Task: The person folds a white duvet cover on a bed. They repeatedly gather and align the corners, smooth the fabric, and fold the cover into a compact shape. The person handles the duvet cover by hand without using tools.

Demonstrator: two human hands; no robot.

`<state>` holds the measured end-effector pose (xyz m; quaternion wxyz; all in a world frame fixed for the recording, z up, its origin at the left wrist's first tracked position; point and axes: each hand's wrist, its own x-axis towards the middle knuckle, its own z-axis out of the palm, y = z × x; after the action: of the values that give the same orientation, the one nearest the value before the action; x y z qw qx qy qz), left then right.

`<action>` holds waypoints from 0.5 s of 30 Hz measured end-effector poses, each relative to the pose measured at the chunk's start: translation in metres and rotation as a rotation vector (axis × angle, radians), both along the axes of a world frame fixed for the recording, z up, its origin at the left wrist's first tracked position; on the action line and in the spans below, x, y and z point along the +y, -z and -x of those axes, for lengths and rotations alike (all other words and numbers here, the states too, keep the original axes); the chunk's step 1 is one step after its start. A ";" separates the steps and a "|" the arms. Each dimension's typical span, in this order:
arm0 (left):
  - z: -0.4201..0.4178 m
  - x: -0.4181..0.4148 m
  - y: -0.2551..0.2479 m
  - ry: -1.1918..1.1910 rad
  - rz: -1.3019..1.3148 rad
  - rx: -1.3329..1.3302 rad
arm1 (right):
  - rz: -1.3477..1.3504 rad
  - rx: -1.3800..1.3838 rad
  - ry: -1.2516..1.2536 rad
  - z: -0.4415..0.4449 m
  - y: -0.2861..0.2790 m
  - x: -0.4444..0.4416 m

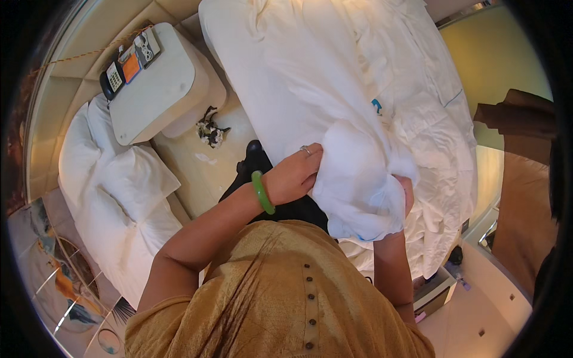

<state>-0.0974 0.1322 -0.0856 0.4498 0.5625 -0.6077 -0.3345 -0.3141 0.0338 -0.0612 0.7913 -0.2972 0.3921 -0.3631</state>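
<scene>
A bunched white bed cloth (358,179), likely a sheet or duvet cover, is held up between my hands in front of my body. My left hand (295,174), with a ring and a green bangle at the wrist, grips its left edge. My right hand (405,192) is at its right side, partly covered by the fabric, with folds between thumb and fingers. From the bunch the cloth stretches away over the bed (268,80). A rumpled white duvet (434,147) lies on the bed's right part, close to my right hand.
A white bedside table (154,85) at upper left carries a telephone (114,79) and cables. White pillows (130,179) lie on another bed at left. Dark and white artificial flowers (212,129) are on the floor near my foot. Brown cloth (523,188) hangs at right.
</scene>
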 end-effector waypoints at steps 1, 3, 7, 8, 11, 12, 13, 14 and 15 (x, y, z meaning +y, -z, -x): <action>0.002 -0.003 0.000 -0.006 0.050 0.016 | -0.105 -0.051 0.026 0.004 0.001 -0.003; 0.002 -0.002 0.005 0.022 0.028 -0.094 | -0.074 0.038 0.126 0.004 -0.005 -0.006; 0.001 0.013 0.032 -0.080 0.032 -0.316 | 0.126 0.055 0.284 0.016 -0.017 -0.027; -0.004 0.024 0.045 -0.071 -0.020 -0.335 | 0.375 0.152 0.206 0.022 -0.009 -0.033; 0.019 0.044 0.075 0.068 -0.146 -0.316 | 0.186 -0.060 0.247 0.002 -0.021 -0.043; 0.040 0.046 0.080 0.267 -0.317 -0.260 | -0.129 -0.160 0.235 -0.021 -0.033 -0.044; 0.053 0.039 0.068 0.513 -0.360 0.002 | -0.079 -0.185 0.228 -0.020 -0.020 -0.047; 0.066 0.033 0.067 0.713 -0.319 0.147 | -0.028 -0.210 0.219 -0.013 0.004 -0.048; 0.072 0.027 0.059 0.793 -0.313 0.006 | 0.016 -0.234 0.201 -0.013 0.018 -0.050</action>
<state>-0.1692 0.1597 -0.1447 0.1972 0.3458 -0.7177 -0.5714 -0.3015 -0.0164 -0.0791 0.7888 -0.2187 0.3221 -0.4756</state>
